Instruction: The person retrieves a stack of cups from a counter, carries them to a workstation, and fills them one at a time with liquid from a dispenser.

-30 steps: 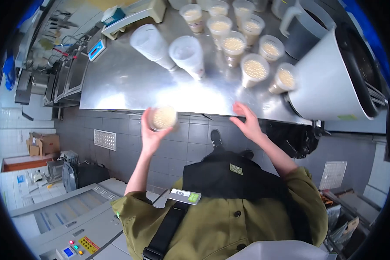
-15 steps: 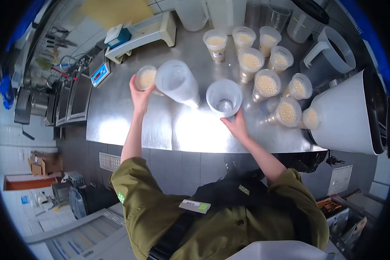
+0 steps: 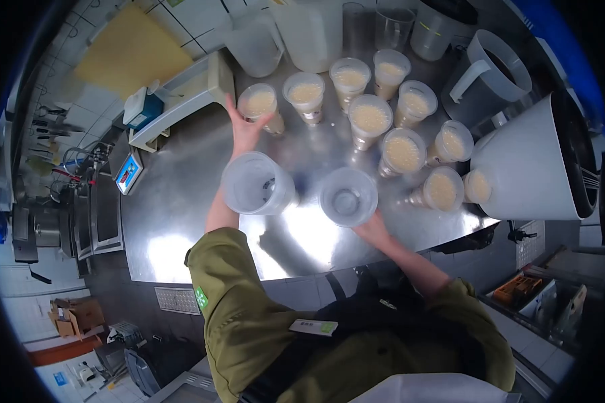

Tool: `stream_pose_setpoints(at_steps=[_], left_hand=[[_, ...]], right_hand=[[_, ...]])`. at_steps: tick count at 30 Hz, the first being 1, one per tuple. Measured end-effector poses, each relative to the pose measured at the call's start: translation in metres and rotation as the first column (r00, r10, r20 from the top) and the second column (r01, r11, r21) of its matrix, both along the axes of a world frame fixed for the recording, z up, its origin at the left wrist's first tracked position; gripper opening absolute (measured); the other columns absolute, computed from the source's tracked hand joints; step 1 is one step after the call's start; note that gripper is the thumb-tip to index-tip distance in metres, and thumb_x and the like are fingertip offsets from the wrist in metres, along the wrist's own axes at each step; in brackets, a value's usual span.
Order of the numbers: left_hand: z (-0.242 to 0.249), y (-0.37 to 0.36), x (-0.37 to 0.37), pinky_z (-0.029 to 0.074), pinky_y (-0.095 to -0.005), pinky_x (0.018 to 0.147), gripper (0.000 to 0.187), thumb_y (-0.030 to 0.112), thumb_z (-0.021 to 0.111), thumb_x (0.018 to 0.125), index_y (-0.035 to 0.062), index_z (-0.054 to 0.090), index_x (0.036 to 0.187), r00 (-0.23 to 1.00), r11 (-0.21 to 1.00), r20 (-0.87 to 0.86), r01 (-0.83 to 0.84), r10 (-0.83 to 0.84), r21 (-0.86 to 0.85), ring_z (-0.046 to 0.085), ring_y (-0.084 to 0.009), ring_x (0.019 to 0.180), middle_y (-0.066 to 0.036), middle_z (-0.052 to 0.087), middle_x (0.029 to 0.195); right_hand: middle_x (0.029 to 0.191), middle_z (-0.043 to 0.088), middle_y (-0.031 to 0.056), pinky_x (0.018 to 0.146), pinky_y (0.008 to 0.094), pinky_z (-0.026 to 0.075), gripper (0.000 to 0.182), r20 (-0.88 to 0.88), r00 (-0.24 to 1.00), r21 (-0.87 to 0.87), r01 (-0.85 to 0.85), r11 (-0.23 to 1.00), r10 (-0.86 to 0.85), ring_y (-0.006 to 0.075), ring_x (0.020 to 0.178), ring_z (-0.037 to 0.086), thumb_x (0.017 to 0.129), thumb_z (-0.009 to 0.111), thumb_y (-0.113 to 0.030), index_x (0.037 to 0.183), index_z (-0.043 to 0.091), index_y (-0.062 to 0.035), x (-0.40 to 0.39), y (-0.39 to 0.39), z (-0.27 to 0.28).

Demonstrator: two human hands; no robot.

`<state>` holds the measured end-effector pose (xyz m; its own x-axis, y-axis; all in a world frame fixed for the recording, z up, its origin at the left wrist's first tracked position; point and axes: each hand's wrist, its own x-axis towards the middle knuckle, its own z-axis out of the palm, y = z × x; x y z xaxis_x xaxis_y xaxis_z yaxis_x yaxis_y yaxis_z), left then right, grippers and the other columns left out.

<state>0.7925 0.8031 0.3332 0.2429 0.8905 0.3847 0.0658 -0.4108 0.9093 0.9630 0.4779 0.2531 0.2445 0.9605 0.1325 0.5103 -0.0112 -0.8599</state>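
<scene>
My left hand (image 3: 246,134) reaches to the far side of the counter, thumb and index finger spread at the near side of a plastic cup (image 3: 258,104) with pale pearls in it. That cup stands upright at the left end of a group of similar filled cups (image 3: 370,115). In front of my left forearm is a tall translucent empty cup or cup stack (image 3: 257,185). My right hand (image 3: 374,230) is around the lower part of another empty clear cup (image 3: 347,197), which partly hides its fingers.
A steel counter (image 3: 181,221) carries everything. To the right stand a large white container (image 3: 524,164) and a grey-tinted jug (image 3: 484,80). Translucent pitchers (image 3: 306,33) line the back. At left are a digital scale (image 3: 128,172) and a cream-coloured stand (image 3: 181,104).
The left hand has carried the pearl cup away from me, beside the other filled cups, and its fingers have spread. The right hand stays at the empty cup. My view has shifted.
</scene>
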Motion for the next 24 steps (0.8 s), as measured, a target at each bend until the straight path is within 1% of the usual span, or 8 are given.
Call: stream_pose_setpoints(at_steps=[3, 4, 7, 10, 12, 15, 18, 24], left_hand=[[0.003, -0.031, -0.036, 0.033, -0.0323, 0.101, 0.098, 0.013, 0.073, 0.074, 0.0017, 0.003, 0.142, 0.957, 0.957, 0.052, -0.288, 0.287, 0.018, 0.031, -0.0227, 0.128, -0.020, 0.026, 0.138], [0.022, -0.076, -0.041, 0.037, -0.0313, 0.095, 0.073, 0.012, 0.061, 0.084, -0.0011, 0.014, 0.139, 0.837, 0.876, 0.265, -0.438, 0.480, -0.203, 0.040, -0.0220, 0.118, -0.016, 0.034, 0.130], [-0.011, -0.214, -0.087, 0.041, -0.0306, 0.082, 0.031, 0.016, 0.053, 0.091, -0.0031, 0.042, 0.112, 0.679, 0.674, 0.006, -0.729, 0.734, 0.117, 0.048, -0.0182, 0.090, -0.009, 0.050, 0.098], [-0.021, -0.350, -0.052, 0.034, -0.0432, 0.096, 0.073, 0.026, 0.082, 0.061, 0.0011, 0.042, 0.117, 0.961, 0.986, -0.258, -0.133, 0.104, -0.098, 0.049, -0.0258, 0.107, -0.016, 0.050, 0.111], [0.021, -0.359, 0.015, 0.034, -0.0434, 0.098, 0.094, 0.025, 0.085, 0.055, -0.0006, 0.032, 0.129, 0.993, 0.975, 0.113, -0.016, 0.042, -0.221, 0.047, -0.0280, 0.112, -0.017, 0.049, 0.115], [0.016, -0.335, 0.027, 0.042, -0.0381, 0.094, 0.111, 0.023, 0.083, 0.056, -0.0012, 0.014, 0.140, 0.964, 0.905, -0.131, 0.163, -0.231, -0.394, 0.050, -0.0297, 0.114, -0.021, 0.045, 0.125], [0.035, -0.339, 0.021, 0.042, -0.0385, 0.094, 0.109, 0.024, 0.082, 0.057, -0.0013, 0.015, 0.139, 0.932, 0.901, -0.138, 0.275, -0.335, -0.335, 0.051, -0.0306, 0.113, -0.021, 0.044, 0.128], [0.069, -0.352, 0.018, 0.042, -0.0405, 0.095, 0.106, 0.023, 0.080, 0.059, 0.0002, 0.016, 0.141, 0.894, 0.889, -0.223, 0.301, -0.389, -0.344, 0.049, -0.0329, 0.117, -0.023, 0.043, 0.130]], right_hand=[[0.113, 0.054, 0.0195, 0.085, 0.0406, 0.046, 0.069, 0.035, 0.999, 0.021, 0.010, 1.000, -0.010, 0.0339, 0.103, 0.056, 0.067, 0.077, -0.025, 0.122, 0.043, -0.0019, 0.006, 0.007, 0.013], [0.113, 0.054, 0.0193, 0.085, 0.0407, 0.046, 0.068, -0.047, 0.999, -0.059, -0.005, 0.998, 0.002, 0.0340, 0.103, 0.056, 0.068, 0.076, -0.025, 0.122, 0.044, -0.0015, 0.010, 0.005, 0.011], [0.113, 0.055, 0.0195, 0.086, 0.0409, 0.045, 0.066, -0.148, 0.989, -0.194, -0.011, 0.981, -0.018, 0.0343, 0.104, 0.056, 0.068, 0.076, -0.025, 0.121, 0.045, -0.0006, 0.004, -0.023, 0.033], [0.114, 0.054, 0.0207, 0.088, 0.0409, 0.044, 0.067, -0.188, 0.982, -0.230, -0.014, 0.973, -0.030, 0.0349, 0.105, 0.054, 0.068, 0.076, -0.027, 0.121, 0.045, 0.0006, 0.010, -0.037, 0.053], [0.115, 0.054, 0.0215, 0.089, 0.0409, 0.043, 0.069, -0.260, 0.966, -0.243, -0.074, 0.967, 0.009, 0.0353, 0.107, 0.054, 0.069, 0.076, -0.029, 0.122, 0.044, 0.0012, 0.005, -0.060, 0.059], [0.125, 0.047, 0.0216, 0.097, 0.0409, 0.037, 0.083, -0.290, 0.913, -0.293, -0.369, 0.882, 0.286, 0.0327, 0.118, 0.046, 0.068, 0.077, -0.032, 0.130, 0.035, 0.0011, 0.016, -0.072, 0.086], [0.128, 0.046, 0.0134, 0.100, 0.0385, 0.034, 0.091, -0.425, 0.868, 0.082, -0.247, 0.966, 0.258, 0.0240, 0.120, 0.045, 0.061, 0.083, -0.030, 0.134, 0.033, -0.0032, 0.035, -0.084, 0.116], [0.133, 0.036, 0.0108, 0.106, 0.0374, 0.026, 0.106, -0.642, 0.726, 0.120, -0.222, 0.968, 0.246, 0.0213, 0.126, 0.034, 0.059, 0.084, -0.023, 0.139, 0.018, -0.0028, 0.020, -0.077, 0.152]])
